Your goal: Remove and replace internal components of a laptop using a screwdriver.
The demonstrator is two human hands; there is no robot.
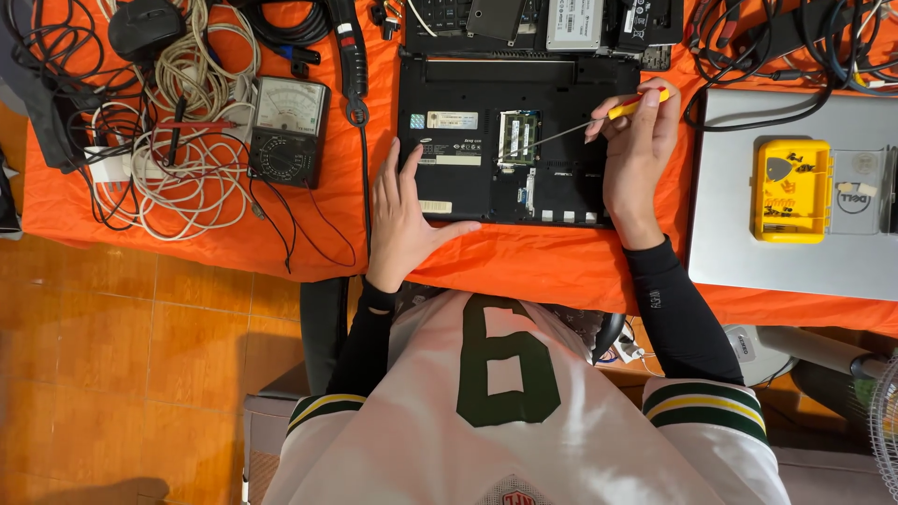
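The black laptop (pixel 517 140) lies upside down at 12 o'clock on the orange table cover (pixel 524 266), with its memory bay open. The right hand (pixel 636 154) has its fingers pinched shut on a yellow-handled screwdriver (pixel 599 117), tip right at the memory stick (pixel 517 137). The left hand (pixel 402 220) lies flat with fingers spread, pressing the laptop's 9 o'clock edge. Honestly, the risk I see is that thin shaft slipping and gouging the board, or a tiny screw rolling off into the cable pile (pixel 182 140) at 10 o'clock.
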